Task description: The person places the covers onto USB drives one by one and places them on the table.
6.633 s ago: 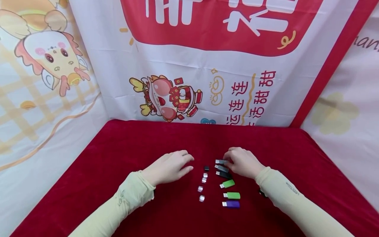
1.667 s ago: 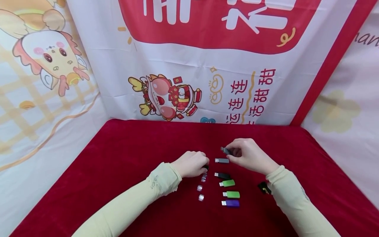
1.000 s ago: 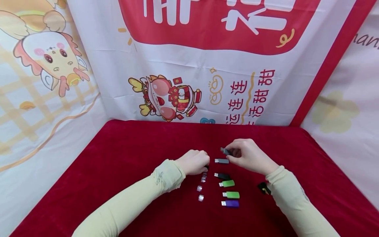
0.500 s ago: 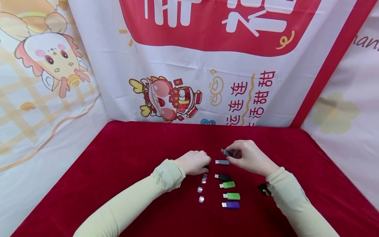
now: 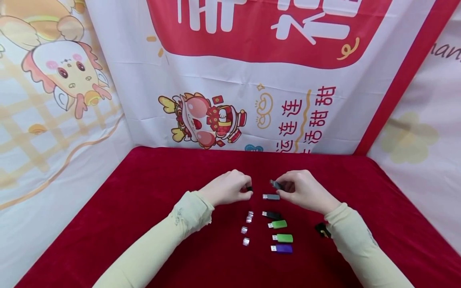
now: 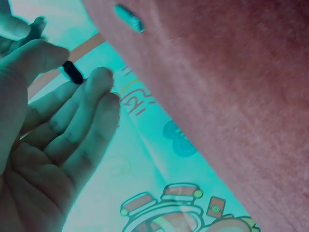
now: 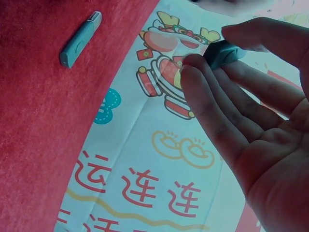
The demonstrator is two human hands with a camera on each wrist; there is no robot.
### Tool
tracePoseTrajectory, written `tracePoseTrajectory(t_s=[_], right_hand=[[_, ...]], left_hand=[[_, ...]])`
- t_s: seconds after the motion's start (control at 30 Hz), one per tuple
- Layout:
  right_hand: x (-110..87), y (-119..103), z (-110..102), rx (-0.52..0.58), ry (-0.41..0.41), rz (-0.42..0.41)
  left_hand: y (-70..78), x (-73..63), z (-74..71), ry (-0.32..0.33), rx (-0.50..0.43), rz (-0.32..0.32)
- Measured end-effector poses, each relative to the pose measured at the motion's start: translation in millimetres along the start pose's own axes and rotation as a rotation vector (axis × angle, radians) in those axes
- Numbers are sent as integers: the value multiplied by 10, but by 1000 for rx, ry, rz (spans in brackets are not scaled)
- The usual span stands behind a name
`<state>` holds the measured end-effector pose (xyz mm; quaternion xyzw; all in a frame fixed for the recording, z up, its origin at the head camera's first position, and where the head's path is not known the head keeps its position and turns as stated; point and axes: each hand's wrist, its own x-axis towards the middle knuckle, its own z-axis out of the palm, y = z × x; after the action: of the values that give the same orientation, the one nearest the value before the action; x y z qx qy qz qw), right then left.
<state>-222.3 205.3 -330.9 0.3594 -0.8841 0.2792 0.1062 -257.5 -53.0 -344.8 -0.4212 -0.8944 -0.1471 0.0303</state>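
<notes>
My left hand (image 5: 228, 187) pinches a small black USB cap (image 6: 73, 72) between thumb and fingertips, lifted above the red cloth. Opposite it, my right hand (image 5: 304, 190) holds a dark grey USB stick (image 7: 223, 53), its plug end pointing toward the left hand. A narrow gap separates cap and stick. Just below the hands lies another grey USB stick (image 5: 271, 197) with its metal plug to the left. Further down the column are a black USB stick (image 5: 271, 215), a green one (image 5: 277, 224), a second green one (image 5: 282, 238) and a purple one (image 5: 281, 249).
Several small clear caps, among them a lower one (image 5: 246, 241), form a loose column left of the sticks. A black item with a yellow mark (image 5: 323, 230) lies beside the right forearm. Printed cloth (image 5: 230, 80) hangs behind the red-covered table (image 5: 162, 168).
The left hand has picked the black cap off the cloth and raised it up toward the right hand's level. Earlier, the right hand lifted the grey stick; lately it has stayed still.
</notes>
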Motion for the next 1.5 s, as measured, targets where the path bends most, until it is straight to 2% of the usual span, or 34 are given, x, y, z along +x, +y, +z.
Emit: tracePoseTrajectory(t_s=[0.2,0.4,0.5,0.6,0.83,1.27,1.5], right_hand=[[14,-36,14,23,-17,-4],[40,-98,18,6,23,-53],[46,-122,25,0,33,-76],[44,-139,35,-7,38,-85],[37,-190,61,-12,33,-108],[46,-284,130,-33,45,-168],[25,-320,144,-47,77,-189]], left_hand=[[-9,-127,-79,178,-36,96],[10,-237,-95,368,-34,198],[29,-281,-85,426,-42,229],[44,-305,-75,440,-34,247],[46,-342,-70,421,6,246],[162,-392,-118,444,38,281],[198,-382,-137,416,62,287]])
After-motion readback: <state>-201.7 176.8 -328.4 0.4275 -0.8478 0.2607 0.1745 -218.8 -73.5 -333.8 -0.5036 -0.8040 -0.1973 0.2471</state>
